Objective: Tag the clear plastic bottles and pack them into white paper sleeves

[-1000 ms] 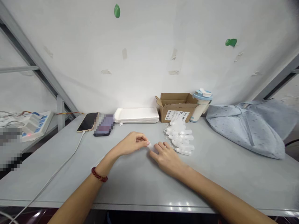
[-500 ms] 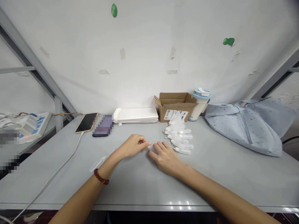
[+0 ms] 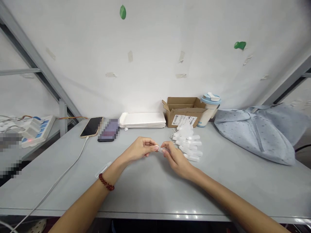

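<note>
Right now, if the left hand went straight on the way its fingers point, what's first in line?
Apart from the small clear piece at its fingertips, the left hand would likely meet the fingers of the right hand first; exact depth is hard to judge here.

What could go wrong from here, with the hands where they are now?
The small clear piece could slip: the left hand and right hand have only a fingertip grip on it. The right hand is close to the pile of whitish tubes, so a sideways move might scatter them. A clear tube, partly hidden by the left arm, might get knocked.
</note>
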Demonstrator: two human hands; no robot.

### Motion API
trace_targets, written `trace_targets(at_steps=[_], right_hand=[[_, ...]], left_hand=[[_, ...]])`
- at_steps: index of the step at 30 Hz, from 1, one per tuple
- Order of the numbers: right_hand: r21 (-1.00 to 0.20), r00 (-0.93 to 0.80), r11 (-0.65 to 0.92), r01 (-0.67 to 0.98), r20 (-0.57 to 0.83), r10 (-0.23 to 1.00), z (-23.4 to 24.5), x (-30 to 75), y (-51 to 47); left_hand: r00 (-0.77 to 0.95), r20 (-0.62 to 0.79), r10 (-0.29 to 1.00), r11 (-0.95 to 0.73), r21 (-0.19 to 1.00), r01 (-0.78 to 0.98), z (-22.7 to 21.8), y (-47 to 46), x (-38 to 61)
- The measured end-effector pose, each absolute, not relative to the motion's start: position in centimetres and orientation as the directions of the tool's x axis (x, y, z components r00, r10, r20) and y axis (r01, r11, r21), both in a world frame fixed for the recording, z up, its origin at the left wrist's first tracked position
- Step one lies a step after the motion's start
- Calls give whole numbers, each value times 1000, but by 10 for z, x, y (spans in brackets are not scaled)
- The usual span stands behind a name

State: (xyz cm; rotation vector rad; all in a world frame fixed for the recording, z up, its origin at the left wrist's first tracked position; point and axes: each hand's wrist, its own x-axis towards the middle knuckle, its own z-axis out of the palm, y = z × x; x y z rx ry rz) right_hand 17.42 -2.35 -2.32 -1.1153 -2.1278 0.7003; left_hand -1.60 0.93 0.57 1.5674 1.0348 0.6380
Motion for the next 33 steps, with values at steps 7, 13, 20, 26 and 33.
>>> trace_targets(at_steps=[7,13,20,26,33], right_hand=[[-845,-376,348,406,193,906,-16,172,-25],[-833,-360,354,426,203,911,-13,172,-27],[-865,-341,305,399,169,925,-16,171,-26],[-952,-376,197,235,97,921,-19,175,-22],[-991,-403,72,111,22,915,-18,177,-17]], left_hand=[[457,-97,884,-15,972,235,5,10,-17],[424,-87,901,-73,936,345,9,7,-13],[451,-71,890,-119,918,379,10,4,-11],[458,-59,887,-101,943,317,11,3,-11],[454,-23,891,-146,931,335,10,4,-12]])
